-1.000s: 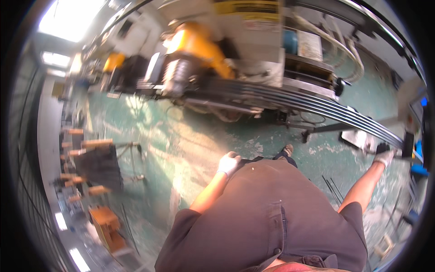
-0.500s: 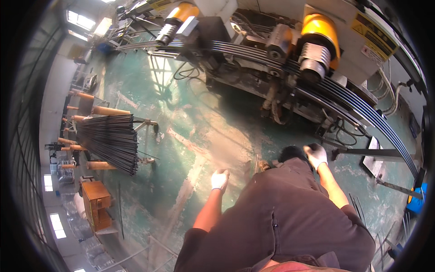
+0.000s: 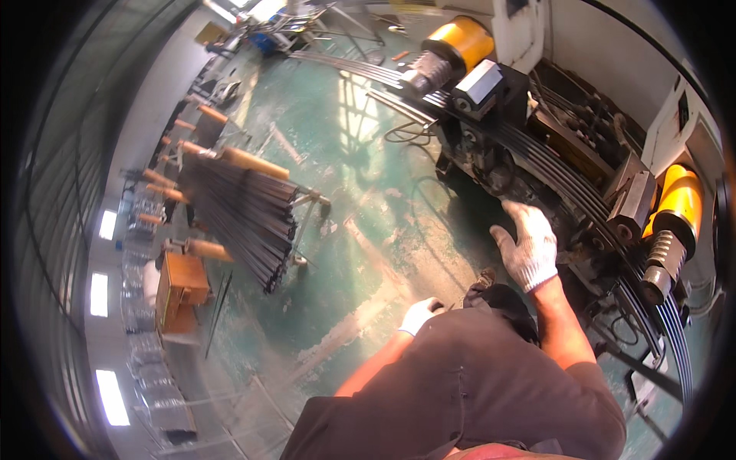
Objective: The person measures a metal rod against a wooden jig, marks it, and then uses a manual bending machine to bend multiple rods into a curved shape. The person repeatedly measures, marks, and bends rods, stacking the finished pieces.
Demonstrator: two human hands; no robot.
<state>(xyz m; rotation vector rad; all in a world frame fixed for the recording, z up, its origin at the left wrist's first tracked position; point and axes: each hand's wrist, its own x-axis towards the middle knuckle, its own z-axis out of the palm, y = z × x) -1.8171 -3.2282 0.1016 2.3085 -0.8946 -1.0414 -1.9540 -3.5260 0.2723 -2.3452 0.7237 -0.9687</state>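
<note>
My right hand (image 3: 527,247), in a white knitted glove, is raised in front of me with the thumb apart from the fingers. It is open and holds nothing, just this side of the machine's dark lower frame. My left hand (image 3: 422,313), also in a white glove, hangs low beside my dark clothing (image 3: 491,376). Its fingers look curled in, and nothing shows in them. Nearest to the right hand is the machine (image 3: 491,165), with several long, thin metal bars (image 3: 548,157) running side by side through it.
Yellow cylindrical units (image 3: 460,42) with ribbed metal ends stand along the machine. At the left, a rack with orange rollers (image 3: 257,162) bears a fanned bundle of dark bars (image 3: 241,211). A wooden cabinet (image 3: 182,280) is nearer. The green floor (image 3: 322,268) is worn and scuffed.
My view has turned right and closer to the machine. My right hand has risen from my side and opened; my left hand has come closer to my body.
</note>
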